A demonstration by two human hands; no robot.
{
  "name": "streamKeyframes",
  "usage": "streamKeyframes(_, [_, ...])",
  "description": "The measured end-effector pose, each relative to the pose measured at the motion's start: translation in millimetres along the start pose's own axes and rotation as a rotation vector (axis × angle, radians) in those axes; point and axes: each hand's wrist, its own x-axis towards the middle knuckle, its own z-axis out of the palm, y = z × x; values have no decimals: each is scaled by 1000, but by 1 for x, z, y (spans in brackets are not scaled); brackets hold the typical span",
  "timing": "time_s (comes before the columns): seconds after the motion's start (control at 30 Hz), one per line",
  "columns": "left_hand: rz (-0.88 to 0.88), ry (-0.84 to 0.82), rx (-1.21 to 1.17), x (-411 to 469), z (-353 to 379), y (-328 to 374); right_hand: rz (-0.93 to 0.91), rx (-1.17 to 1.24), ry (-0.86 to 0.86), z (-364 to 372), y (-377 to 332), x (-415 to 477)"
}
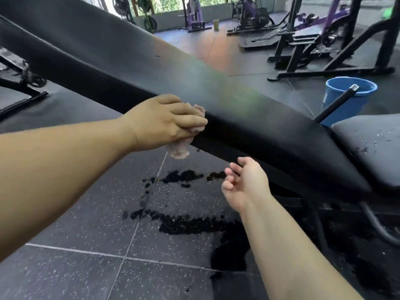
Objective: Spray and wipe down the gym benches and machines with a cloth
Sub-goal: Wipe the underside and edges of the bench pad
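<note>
A long black padded bench backrest [134,61] slants from upper left down to lower right across the view. My left hand [164,122] presses a crumpled pinkish cloth [180,149] against the backrest's near side edge; part of the cloth hangs below my fingers. My right hand [244,185] hovers below the pad edge, palm up, fingers loosely curled and apart, holding nothing. The grey seat pad [372,144] sits at the right, speckled with black crumbs. No spray bottle is in view.
A blue bucket [346,98] stands on the floor behind the bench, with a black bar [337,102] crossing in front of it. Black crumbs and wet patches [190,221] lie on the speckled floor tiles below. Purple-and-black machines [313,35] fill the far right.
</note>
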Motion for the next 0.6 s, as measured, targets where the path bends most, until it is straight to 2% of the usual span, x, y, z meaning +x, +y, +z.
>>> streamKeyframes(0.1, [-324,138,-86,-11,-3,15,-493,-386,148,24,-20,-16])
streamKeyframes(0.17, [-690,305,-181,-21,-7,24,-828,-535,141,47,-35,-24])
streamKeyframes(0.27, [-1277,542,-214,-35,-16,29,-1207,-978,29,88,-50,-12])
streamKeyframes(0.33, [-1531,692,-288,-28,-15,30,-1285,-1244,-92,113,-53,3])
streamKeyframes(0.37, [-1606,760,-331,-22,-12,31,-1263,-1338,-139,123,-51,10])
streamKeyframes(0.43, [-1675,880,-391,-5,-5,35,-1162,-1453,-136,133,-46,20])
streamKeyframes(0.5, [-1704,980,-412,7,3,38,-1125,-1463,-95,135,-45,28])
streamKeyframes(0.6, [-1725,992,-424,15,16,52,-1052,-1462,-200,135,-48,32])
